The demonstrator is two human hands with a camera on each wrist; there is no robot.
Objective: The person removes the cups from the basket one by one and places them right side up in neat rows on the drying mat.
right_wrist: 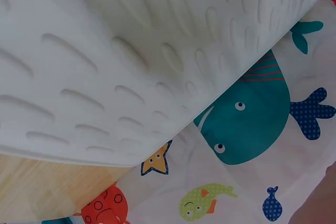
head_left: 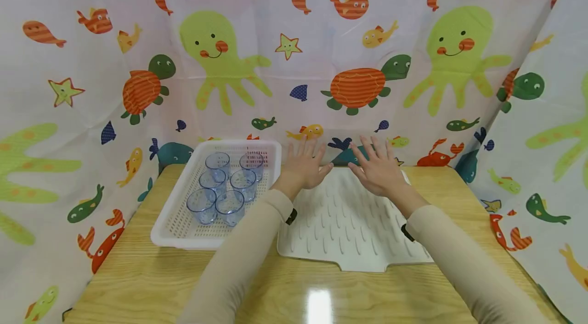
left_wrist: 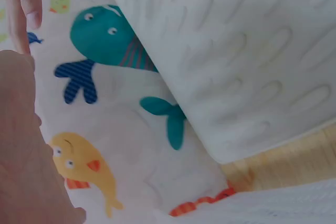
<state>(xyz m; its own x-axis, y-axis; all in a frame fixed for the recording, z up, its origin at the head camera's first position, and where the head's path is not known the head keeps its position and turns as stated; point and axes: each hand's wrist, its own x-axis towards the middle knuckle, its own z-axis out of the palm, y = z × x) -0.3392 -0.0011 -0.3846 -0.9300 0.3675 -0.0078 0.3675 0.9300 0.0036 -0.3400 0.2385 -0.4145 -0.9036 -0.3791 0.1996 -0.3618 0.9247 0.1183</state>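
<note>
Both hands are held up over the far part of a white drying mat point(head_left: 340, 222) with raised oval ridges. My left hand point(head_left: 303, 166) has its fingers spread, and nothing is in it. Likewise my right hand point(head_left: 377, 168) is spread and holds nothing, a short gap from the left. In the left wrist view the mat point(left_wrist: 252, 51) fills the upper right, with part of the left hand point(left_wrist: 31, 145) at the left edge. The right wrist view shows the mat's ridged surface point(right_wrist: 105, 77) and a sliver of the right hand point(right_wrist: 317, 198).
Left of the mat stands a white perforated basket point(head_left: 172, 217) holding several clear blue glasses point(head_left: 230, 204). Both sit on a wooden table point(head_left: 138, 283). A curtain point(head_left: 294, 74) printed with sea animals closes off the back and both sides.
</note>
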